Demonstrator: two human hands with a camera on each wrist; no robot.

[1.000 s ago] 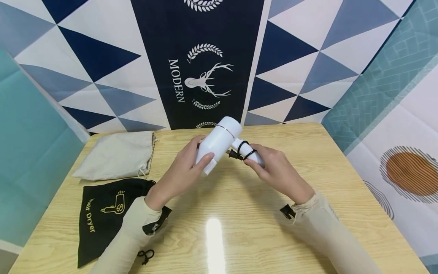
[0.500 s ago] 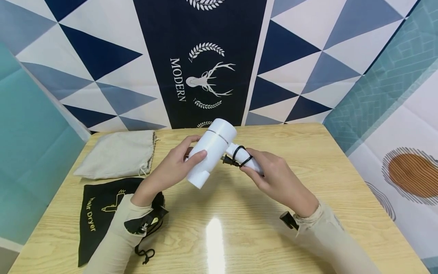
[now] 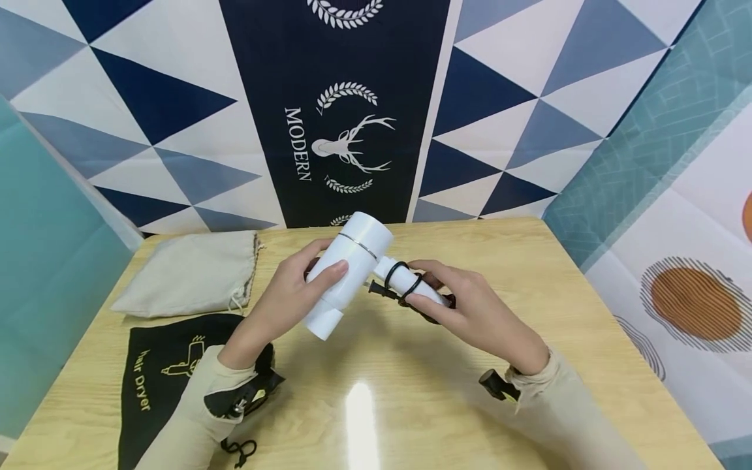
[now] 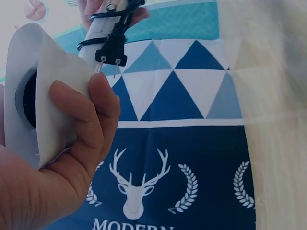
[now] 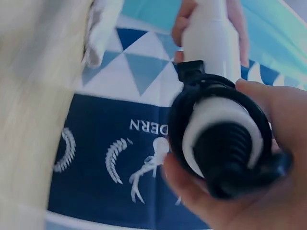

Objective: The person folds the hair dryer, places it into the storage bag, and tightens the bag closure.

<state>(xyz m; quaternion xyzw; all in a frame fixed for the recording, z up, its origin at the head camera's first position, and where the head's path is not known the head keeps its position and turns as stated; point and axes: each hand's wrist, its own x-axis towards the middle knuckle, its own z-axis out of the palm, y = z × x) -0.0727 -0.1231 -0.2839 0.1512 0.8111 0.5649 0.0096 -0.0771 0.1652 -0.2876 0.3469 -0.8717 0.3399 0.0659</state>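
A white hair dryer [image 3: 352, 264] is held tilted above the table by both hands. My left hand [image 3: 281, 303] grips its barrel, thumb on the near side; in the left wrist view the fingers [image 4: 86, 115] curl round the body beside the flared opening. The right hand [image 3: 478, 316] holds the handle [image 3: 405, 277], which has a black cord [image 3: 395, 274] wound round it. A two-pin plug [image 3: 383, 289] sticks out between handle and barrel. From the right wrist view, the ribbed cord end [image 5: 223, 148] shows at the handle's base. The palms are mostly hidden.
On the wooden table [image 3: 435, 405], a beige drawstring pouch [image 3: 188, 271] lies at the back left. In front of it is a black pouch [image 3: 155, 385] marked "Hair Dryer", partly under my left forearm. A patterned wall [image 3: 346, 117] stands behind the table.
Both hands have lowered the hair dryer slightly and shifted it left, turning its barrel so more of the lower end shows. The right fingers have shifted on the handle, baring more cord.
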